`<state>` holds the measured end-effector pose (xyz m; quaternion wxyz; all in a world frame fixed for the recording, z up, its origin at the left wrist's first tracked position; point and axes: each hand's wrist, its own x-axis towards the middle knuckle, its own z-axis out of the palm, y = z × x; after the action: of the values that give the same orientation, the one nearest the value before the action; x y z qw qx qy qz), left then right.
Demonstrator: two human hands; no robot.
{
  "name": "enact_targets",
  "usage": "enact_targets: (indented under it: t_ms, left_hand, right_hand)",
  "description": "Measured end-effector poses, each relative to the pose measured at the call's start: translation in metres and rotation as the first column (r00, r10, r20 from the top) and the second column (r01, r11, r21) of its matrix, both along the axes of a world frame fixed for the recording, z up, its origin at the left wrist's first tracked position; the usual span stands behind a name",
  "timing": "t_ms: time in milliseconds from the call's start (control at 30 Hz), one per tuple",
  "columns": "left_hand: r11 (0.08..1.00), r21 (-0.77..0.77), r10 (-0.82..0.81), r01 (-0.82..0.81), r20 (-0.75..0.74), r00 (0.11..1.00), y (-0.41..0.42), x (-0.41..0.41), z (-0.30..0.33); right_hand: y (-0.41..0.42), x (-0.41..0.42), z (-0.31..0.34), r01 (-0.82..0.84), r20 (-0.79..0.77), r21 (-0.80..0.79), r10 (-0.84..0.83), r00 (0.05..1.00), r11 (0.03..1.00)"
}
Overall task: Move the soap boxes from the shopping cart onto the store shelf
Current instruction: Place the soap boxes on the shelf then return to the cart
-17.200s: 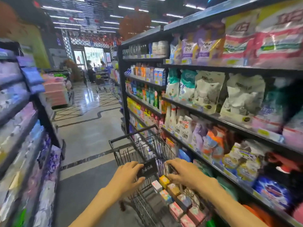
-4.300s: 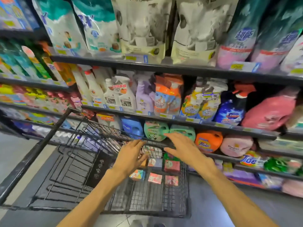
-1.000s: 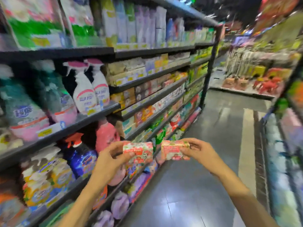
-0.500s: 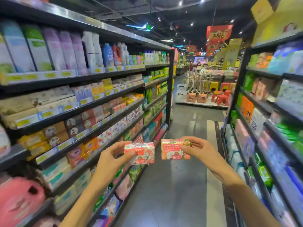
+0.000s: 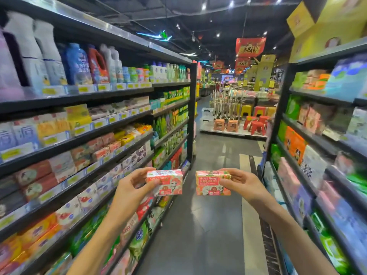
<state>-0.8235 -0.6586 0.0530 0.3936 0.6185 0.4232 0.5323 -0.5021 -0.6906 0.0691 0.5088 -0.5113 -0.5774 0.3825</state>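
I hold two pink and white "Goat Soap" boxes in front of me over the aisle floor. My left hand [image 5: 130, 187] grips the left soap box [image 5: 165, 182] by its left end. My right hand [image 5: 241, 182] grips the right soap box [image 5: 210, 183] by its right end. The two boxes are level and a small gap apart. The store shelf [image 5: 111, 139] with rows of soap boxes runs along my left. The shopping cart is out of view.
A second shelving unit [image 5: 309, 139] packed with goods lines the right side. The grey aisle floor [image 5: 214, 225] stretches ahead between them. Red and orange plastic stools [image 5: 256, 126] stand on a display at the aisle's far end.
The view has turned further down the aisle and moved forward. Both hands keep hold of their boxes, which have drifted slightly apart.
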Motion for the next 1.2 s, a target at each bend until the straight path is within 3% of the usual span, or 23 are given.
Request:
enact_targets:
  t_ms: [367,600,900,1200]
  left_hand:
    - [0.993,0.044,0.111,-0.109,-0.058,0.992,0.214,0.032,0.009]
    - [0.947,0.059,0.319,-0.315,-0.076,0.945,0.304,0.006,-0.004]
    - [0.723,0.024,0.688,-0.691,-0.112,0.717,0.355,-0.037,-0.012]
    - [0.52,-0.022,0.85,-0.854,-0.092,0.52,0.364,-0.093,-0.031]
  right_hand:
    - [0.244,0.03,0.007,-0.085,0.01,0.029,0.085,0.996,0.996]
    - [0.409,0.004,-0.001,-0.316,0.049,0.047,0.313,0.948,0.948]
    - [0.576,-0.08,0.004,-0.644,0.119,0.013,0.639,0.76,0.765]
    - [0.655,-0.204,-0.031,-0.822,0.137,-0.067,0.822,0.553,0.565]
